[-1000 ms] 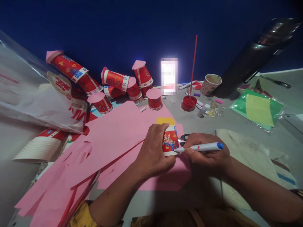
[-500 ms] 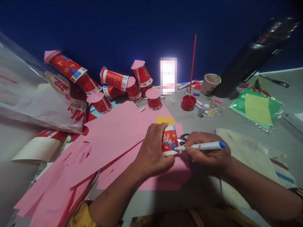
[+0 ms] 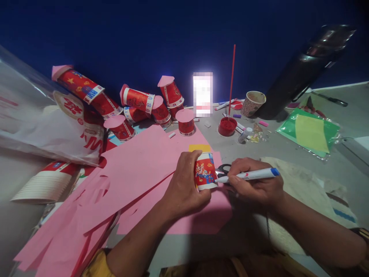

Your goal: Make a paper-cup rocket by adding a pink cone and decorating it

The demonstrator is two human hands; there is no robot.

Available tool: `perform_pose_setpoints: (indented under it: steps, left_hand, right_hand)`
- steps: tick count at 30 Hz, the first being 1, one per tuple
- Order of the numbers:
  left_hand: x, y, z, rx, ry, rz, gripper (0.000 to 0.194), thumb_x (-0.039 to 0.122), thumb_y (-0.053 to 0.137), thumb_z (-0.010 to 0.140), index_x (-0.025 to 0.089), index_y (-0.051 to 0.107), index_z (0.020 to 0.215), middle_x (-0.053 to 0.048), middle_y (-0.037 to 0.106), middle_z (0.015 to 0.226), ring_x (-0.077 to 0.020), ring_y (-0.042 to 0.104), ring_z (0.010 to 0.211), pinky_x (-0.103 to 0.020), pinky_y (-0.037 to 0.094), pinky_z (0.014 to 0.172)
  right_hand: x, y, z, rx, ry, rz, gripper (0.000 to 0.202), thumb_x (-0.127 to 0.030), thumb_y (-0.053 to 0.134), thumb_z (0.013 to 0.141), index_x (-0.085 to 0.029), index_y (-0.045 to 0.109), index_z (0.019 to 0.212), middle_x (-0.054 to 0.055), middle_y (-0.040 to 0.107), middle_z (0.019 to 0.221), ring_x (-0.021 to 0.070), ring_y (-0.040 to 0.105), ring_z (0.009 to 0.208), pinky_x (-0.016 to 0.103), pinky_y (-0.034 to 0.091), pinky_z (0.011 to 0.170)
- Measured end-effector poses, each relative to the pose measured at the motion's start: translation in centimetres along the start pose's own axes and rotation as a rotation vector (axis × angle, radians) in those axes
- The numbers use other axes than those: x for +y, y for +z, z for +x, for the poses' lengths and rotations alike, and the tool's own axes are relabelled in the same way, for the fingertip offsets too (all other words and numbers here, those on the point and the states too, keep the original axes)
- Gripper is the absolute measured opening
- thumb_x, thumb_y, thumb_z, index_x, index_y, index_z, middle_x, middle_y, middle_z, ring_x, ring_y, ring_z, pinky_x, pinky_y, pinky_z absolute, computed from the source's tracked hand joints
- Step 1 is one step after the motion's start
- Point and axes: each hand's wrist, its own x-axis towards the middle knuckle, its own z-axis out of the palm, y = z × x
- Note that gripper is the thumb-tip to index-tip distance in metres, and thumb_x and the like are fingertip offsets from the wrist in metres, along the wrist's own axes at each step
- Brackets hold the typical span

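A red printed paper cup [image 3: 205, 172] is gripped in my left hand [image 3: 184, 182], fingers along its upper rim and thumb under its lower end. My right hand [image 3: 258, 182] is closed round a white marker [image 3: 250, 175] with a blue end. The marker's tip is at the cup's lower right side, touching or very close to it. Behind the cup lie a yellow paper piece [image 3: 200, 147] and scissors with dark handles [image 3: 223, 169], partly covered by my right hand. Pink paper sheets [image 3: 135, 165] spread beneath my left hand.
Red cups with pink paper tops [image 3: 170, 92] stand and lean at the back. A red pot [image 3: 227, 127] holds a thin upright stick. Further right are a patterned cup [image 3: 253, 103], a black bottle [image 3: 302, 73] and a green packet [image 3: 309, 132]. Stacked paper cups [image 3: 43, 182] lie left.
The marker and my right hand have shifted slightly right relative to the cup, and the cup is turned a little. The whole view has moved slightly.
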Motion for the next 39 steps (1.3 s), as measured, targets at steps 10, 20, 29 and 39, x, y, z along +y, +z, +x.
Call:
perform_pose_setpoints:
  steps: [10, 20, 29, 39]
  left_hand:
    - [0.08, -0.15, 0.03, 0.002, -0.008, -0.037, 0.084, 0.011, 0.069, 0.068, 0.028, 0.033, 0.142, -0.01, 0.046, 0.131, -0.0307, 0.053, 0.122, -0.054, 0.051, 0.104]
    - [0.1, -0.12, 0.06, 0.016, -0.013, -0.058, 0.083, 0.011, 0.07, 0.069, 0.028, 0.033, 0.141, -0.01, 0.046, 0.131, -0.032, 0.055, 0.122, -0.056, 0.052, 0.105]
    - [0.1, -0.09, 0.09, 0.024, -0.02, -0.051, 0.083, 0.011, 0.07, 0.068, 0.027, 0.034, 0.141, -0.01, 0.047, 0.131, -0.0312, 0.055, 0.122, -0.055, 0.052, 0.104]
    - [0.16, -0.13, 0.11, 0.024, -0.025, -0.065, 0.082, 0.01, 0.07, 0.068, 0.027, 0.036, 0.14, -0.009, 0.047, 0.13, -0.0303, 0.055, 0.121, -0.053, 0.052, 0.105]
  right_hand:
    - [0.01, 0.3, 0.23, -0.045, -0.062, -0.038, 0.013, -0.015, 0.064, 0.084, -0.021, 0.069, 0.074, 0.0, 0.071, 0.061, 0.0137, 0.063, 0.05, 0.024, 0.048, 0.05]
    - [-0.06, 0.34, -0.01, -0.034, 0.008, 0.012, 0.013, -0.018, 0.063, 0.086, -0.021, 0.069, 0.075, 0.001, 0.072, 0.061, 0.0146, 0.062, 0.049, 0.026, 0.047, 0.049]
    - [0.0, 0.27, 0.16, -0.034, -0.032, -0.037, 0.014, -0.016, 0.063, 0.085, -0.021, 0.068, 0.073, 0.0, 0.07, 0.06, 0.014, 0.062, 0.049, 0.025, 0.047, 0.05]
    - [0.05, 0.35, 0.04, -0.029, -0.033, -0.006, 0.014, -0.014, 0.063, 0.085, -0.021, 0.068, 0.074, 0.0, 0.07, 0.061, 0.0139, 0.062, 0.05, 0.024, 0.047, 0.05]
